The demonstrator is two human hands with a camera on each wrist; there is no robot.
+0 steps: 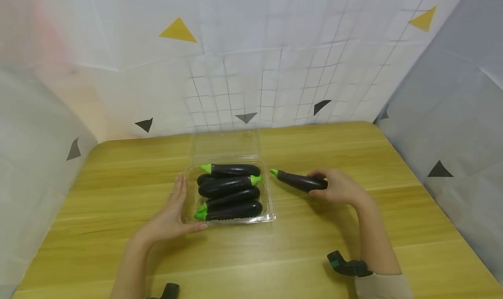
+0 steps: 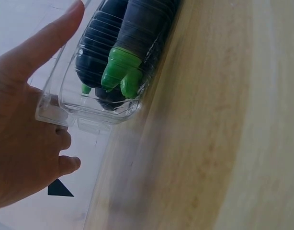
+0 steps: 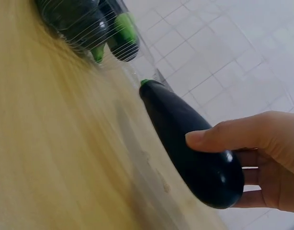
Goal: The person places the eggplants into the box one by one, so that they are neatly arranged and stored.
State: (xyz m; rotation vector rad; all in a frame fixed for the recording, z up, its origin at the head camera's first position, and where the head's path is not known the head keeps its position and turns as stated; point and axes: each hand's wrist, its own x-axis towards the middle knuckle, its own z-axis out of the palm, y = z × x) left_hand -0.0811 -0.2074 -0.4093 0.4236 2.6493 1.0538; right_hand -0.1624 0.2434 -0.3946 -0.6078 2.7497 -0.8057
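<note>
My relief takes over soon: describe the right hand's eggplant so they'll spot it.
On the table, find the clear, open box. Beside it, on the right, the right hand grips the eggplant by its thick end, green tip pointing towards the box. It is the only one outside the box; the other eggplants lie inside.

Six eggplants (image 1: 300,182) visible; one clear container (image 1: 269,205); two yellow triangles (image 1: 178,30).

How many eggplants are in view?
6 eggplants: one in the right hand; five in the clear plastic container: one at the back, one mostly covered, three nearer the front. More may lie hidden beneath.
</note>
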